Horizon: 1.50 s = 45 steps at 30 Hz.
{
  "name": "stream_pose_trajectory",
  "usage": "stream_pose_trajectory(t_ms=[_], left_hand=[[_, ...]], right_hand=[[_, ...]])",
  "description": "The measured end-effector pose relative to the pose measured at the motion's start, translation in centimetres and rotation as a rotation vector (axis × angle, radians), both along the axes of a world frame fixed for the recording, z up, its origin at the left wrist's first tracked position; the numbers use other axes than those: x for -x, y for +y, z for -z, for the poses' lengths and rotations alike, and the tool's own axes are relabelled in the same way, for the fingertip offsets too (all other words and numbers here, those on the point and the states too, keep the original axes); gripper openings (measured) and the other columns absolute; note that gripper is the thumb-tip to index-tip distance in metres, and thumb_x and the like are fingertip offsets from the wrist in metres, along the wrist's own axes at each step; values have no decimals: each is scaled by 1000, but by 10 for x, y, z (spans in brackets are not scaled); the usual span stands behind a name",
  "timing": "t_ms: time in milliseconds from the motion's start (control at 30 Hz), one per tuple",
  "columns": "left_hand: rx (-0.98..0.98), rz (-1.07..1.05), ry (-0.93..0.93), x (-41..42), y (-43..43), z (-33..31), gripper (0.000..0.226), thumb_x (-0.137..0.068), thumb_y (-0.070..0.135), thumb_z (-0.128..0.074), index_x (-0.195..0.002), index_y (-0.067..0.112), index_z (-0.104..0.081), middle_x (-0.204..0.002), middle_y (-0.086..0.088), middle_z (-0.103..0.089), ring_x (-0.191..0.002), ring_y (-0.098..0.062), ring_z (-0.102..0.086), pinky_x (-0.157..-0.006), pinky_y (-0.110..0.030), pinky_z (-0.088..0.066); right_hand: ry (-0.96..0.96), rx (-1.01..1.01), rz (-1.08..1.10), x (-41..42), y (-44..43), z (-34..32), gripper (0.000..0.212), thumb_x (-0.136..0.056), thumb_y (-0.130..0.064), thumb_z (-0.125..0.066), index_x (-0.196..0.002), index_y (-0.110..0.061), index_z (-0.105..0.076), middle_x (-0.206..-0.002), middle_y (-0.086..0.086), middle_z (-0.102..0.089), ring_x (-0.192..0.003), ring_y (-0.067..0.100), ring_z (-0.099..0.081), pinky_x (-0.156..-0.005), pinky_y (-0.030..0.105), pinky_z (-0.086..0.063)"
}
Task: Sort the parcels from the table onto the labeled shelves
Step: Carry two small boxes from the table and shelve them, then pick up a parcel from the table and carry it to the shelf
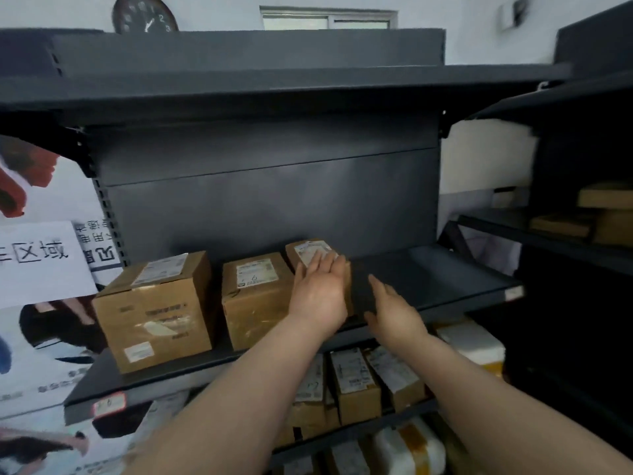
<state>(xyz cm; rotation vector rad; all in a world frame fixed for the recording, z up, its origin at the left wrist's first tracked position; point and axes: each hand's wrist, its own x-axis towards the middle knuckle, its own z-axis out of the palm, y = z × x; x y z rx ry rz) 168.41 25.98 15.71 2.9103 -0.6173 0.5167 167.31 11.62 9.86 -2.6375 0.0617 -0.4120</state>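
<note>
A small cardboard parcel with a white label stands on the dark grey shelf, third from the left. My left hand lies against its front and top with straight fingers, covering much of it. My right hand hovers open just right of the parcel, above the shelf's front edge, holding nothing. Two bigger cardboard parcels sit to the left on the same shelf: a large one and a middle one marked with a handwritten 9. A small label is stuck on the shelf's front lip.
The shelf below holds several upright cardboard parcels and a white foam parcel. Lower still lie white bags with yellow tape. A second rack at the right carries brown boxes. Posters and a white sign cover the left wall.
</note>
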Motion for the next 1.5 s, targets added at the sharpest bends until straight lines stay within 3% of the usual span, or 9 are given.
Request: stream_pose_trajectory(t_ms=[133,233,333,500,667,933,1300,1500], left_hand=[[-51,307,-85,22,-40,14,49,-90,14,-54,-139,18,-49,-147,-1,-45,-140,-22,-30,-112,-38,-28],[-100,469,-44,47,-80,35,35,-92,16,-52,-126,21,-59,-131,1,-57,-125,-23,-43,-97,-39,-41],[-226,612,47,84,-121,56,33,-93,19,-52,-125,22,-60,-127,-2,-58,-122,-24,-44,-96,-38,-41],[-384,882,162,173,-182,82,35,-97,25,-50,-132,26,-57,-127,-5,-57,-123,-24,-45,-102,-39,-41],[-472,1163,255,285,-234,90,36,-96,31,-53,-132,29,-55,-131,-7,-55,-121,-25,-50,-101,-41,-42],[-612,1538,315,508,-261,112,36,-97,26,-54,-132,23,-56,-134,-1,-54,-116,-21,-55,-94,-37,-50],[-745,1914,255,806,-236,130,35,-95,27,-55,-131,25,-55,-124,-1,-56,-100,-21,-57,-78,-33,-48],[-831,2057,180,928,-247,141,40,-93,31,-57,-132,28,-54,-132,-2,-55,-116,-25,-55,-97,-42,-48]], right_hand=[[160,226,157,54,-31,20,52,-95,-34,-53,-144,-21,-40,-151,3,-36,-144,27,-22,-111,43,-32],[313,271,315,117,-63,37,50,-96,-36,-52,-143,-23,-42,-153,2,-32,-147,27,-13,-115,48,-23],[380,238,486,192,-91,50,49,-97,-33,-51,-144,-21,-40,-155,2,-29,-148,25,-10,-117,48,-17],[515,167,758,324,-114,72,52,-98,-35,-49,-146,-19,-37,-155,3,-30,-148,25,-15,-116,47,-23],[564,63,1017,459,-113,80,47,-98,-34,-49,-142,-20,-41,-143,6,-44,-127,27,-45,-100,44,-41],[606,-133,1340,685,-73,94,47,-98,-39,-47,-143,-28,-39,-138,1,-49,-119,26,-54,-91,40,-49],[619,-252,1728,951,7,116,41,-95,-39,-49,-133,-26,-49,-128,0,-56,-120,24,-53,-93,38,-47],[605,-294,1953,1055,39,131,34,-94,-37,-46,-126,-27,-52,-122,-1,-59,-115,25,-56,-89,38,-48]])
